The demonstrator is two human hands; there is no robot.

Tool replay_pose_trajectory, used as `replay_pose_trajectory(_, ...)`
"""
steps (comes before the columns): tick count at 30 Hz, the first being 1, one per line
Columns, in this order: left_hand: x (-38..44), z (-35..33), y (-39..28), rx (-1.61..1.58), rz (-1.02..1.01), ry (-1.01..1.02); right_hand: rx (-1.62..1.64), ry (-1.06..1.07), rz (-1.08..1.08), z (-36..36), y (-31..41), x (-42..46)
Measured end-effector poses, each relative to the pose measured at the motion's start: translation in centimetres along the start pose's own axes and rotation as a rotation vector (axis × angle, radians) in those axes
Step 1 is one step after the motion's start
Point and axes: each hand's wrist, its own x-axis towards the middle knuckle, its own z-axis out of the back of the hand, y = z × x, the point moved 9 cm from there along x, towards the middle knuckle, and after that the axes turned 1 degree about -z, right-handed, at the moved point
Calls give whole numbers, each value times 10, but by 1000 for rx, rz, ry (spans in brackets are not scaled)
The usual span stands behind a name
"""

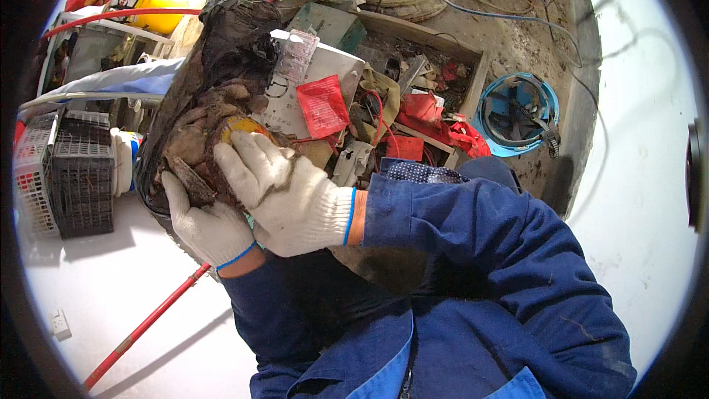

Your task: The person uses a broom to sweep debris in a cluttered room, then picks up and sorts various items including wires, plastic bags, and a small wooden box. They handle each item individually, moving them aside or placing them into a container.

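Note:
Both my hands wear white knit gloves with blue cuff edges. They work over a black plastic bag (238, 33) filled with brown, dirty debris (191, 144). The fingers of my right hand (282, 194) curl over a yellow piece (243, 126), which lies against the brown matter. Just below and to the left, my left hand (210, 227) has its thumb up beside a flat brown piece (191, 180). The other left fingers are hidden, so its hold cannot be told. My right forearm passes in front of a dotted dark cloth (424, 173).
A white board (277, 105) with a red packet (323, 106) lies beyond the bag, near a wooden tray (473, 77) of scraps. A blue hard hat (518, 113) rests upside down at right. Crates (83, 172) stand left, and a red pole (147, 327) lies lower left.

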Motion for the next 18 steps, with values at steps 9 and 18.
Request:
replay_pose_trajectory(9, 14, 21, 80, -515, 399, -41, 31, 255, -570, 23, -105, 24)
replay_pose_trajectory(18, 33, 51, 163, -632, 348, 116, -59, -131, -619, 111, -224, 22)
